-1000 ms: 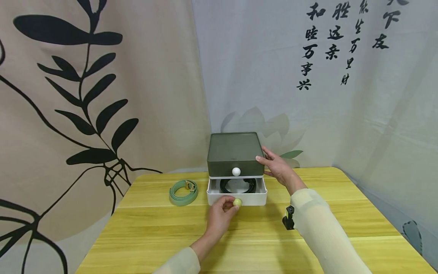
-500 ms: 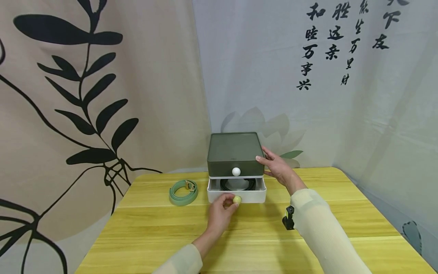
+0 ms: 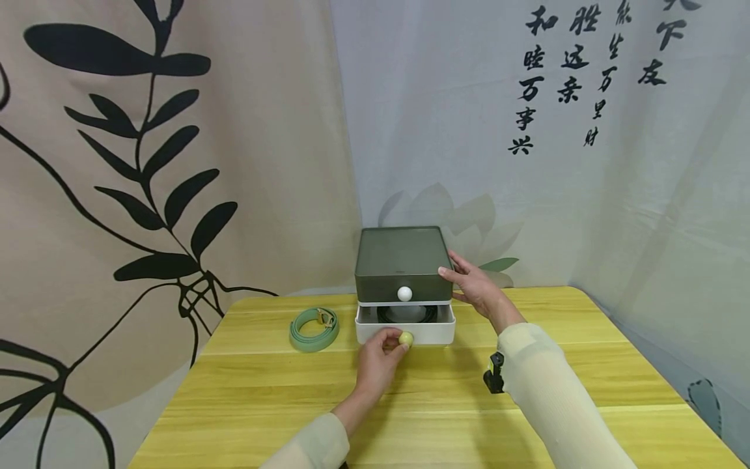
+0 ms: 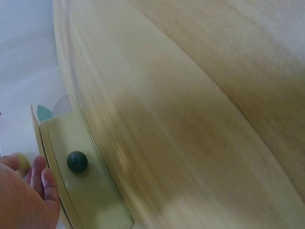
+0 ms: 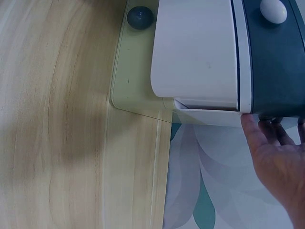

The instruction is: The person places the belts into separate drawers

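Observation:
My left hand (image 3: 377, 365) pinches the yellow knob (image 3: 405, 338) of a white drawer (image 3: 435, 333), which is pulled partly out. A black coil (image 3: 431, 314) lies inside that drawer, its front part hidden behind the drawer front. Above sits a dark green drawer unit (image 3: 404, 251) with a white knob (image 3: 404, 294), pushed fully in. Fingers outstretched, my right hand (image 3: 480, 293) rests against the right side of the unit. Under the white drawer, the left wrist view shows a pale yellow drawer (image 4: 90, 195) with a dark knob (image 4: 77, 161).
Left of the unit, a rolled green belt (image 3: 300, 339) with a gold buckle lies on the wooden table (image 3: 263, 378). A printed cloth (image 3: 281, 163) hangs behind the table. A wrist camera (image 3: 495, 372) sits at my right sleeve.
The white drawer has slid a little inward, my left hand moving away from me with its knob. More of the black coil is covered. My right hand has stayed in place.

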### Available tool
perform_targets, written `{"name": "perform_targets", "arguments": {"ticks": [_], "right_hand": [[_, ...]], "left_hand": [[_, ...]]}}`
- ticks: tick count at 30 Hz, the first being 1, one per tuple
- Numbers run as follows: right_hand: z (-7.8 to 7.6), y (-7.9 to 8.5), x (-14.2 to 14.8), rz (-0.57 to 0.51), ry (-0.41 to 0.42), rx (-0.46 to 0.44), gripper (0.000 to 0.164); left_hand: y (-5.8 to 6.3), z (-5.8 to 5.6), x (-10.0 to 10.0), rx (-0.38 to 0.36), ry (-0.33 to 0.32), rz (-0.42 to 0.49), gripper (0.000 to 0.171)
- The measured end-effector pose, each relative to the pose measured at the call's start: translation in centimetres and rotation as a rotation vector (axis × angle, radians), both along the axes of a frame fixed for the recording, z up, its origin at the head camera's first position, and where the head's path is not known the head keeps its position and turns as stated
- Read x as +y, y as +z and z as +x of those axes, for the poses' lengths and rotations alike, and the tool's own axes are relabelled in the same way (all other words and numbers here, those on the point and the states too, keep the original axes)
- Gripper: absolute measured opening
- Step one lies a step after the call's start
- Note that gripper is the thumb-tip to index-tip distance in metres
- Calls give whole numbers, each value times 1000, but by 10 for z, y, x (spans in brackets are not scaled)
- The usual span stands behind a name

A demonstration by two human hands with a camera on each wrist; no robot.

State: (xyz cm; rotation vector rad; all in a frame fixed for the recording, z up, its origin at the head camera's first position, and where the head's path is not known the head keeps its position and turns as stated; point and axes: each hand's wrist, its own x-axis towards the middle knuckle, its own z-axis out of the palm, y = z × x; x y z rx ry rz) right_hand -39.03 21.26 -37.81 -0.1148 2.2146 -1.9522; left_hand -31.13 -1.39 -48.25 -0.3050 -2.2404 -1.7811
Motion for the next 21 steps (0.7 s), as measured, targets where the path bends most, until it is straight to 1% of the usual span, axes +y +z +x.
{"name": "perform_targets", "arguments": {"ticks": [6,11,14,21], "right_hand": [[0,0,-1,11,-6,-1,75],[0,-1,1,13,-6,4,77],[0,-1,1,12,-3,4,77],[-1,-1,1,13,-3,5,77]], "left_hand": [[-1,-3,0,11,6,-1,17],[0,-6,2,-12,24,-17,16],[0,-8,3,-25,27,-11,16],[-2,-11,5,-1,29,11,16]]}}
